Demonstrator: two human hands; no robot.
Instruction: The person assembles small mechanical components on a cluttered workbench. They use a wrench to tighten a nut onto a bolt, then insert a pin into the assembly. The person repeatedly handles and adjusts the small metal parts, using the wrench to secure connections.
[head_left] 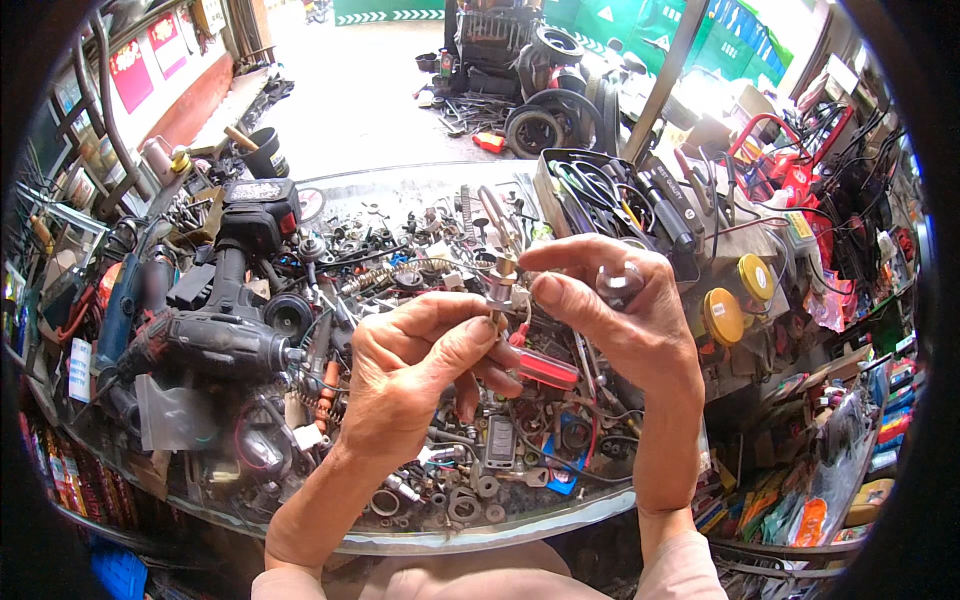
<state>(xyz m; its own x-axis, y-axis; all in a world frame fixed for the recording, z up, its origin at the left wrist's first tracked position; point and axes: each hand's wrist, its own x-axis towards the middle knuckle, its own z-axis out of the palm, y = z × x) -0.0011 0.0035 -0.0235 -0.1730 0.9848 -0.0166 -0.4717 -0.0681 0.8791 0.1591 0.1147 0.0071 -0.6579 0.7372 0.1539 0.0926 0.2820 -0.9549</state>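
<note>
Near the middle, my left hand (415,365) is closed, pinching a small silvery metal fitting (502,290) upright by its thin lower stem between thumb and fingers. Close to the fitting's top is my right hand (635,310), its thumb and forefinger curved apart beside it; contact is hard to tell. A shiny metal piece with a forked end (617,285) sits in the right palm, under the curled fingers; its rest is hidden. Just beyond the left fingertips is a red translucent handle (545,368), perhaps a screwdriver's. Whether the left fingers touch it, I cannot tell.
Loose parts, washers and springs cover the glass-topped bench (420,540). A black cordless impact wrench (215,335) lies left. Beyond the right hand stands a tool box (590,195); two yellow round lids (722,316) are right of it. Tyres (535,130) are on the floor behind.
</note>
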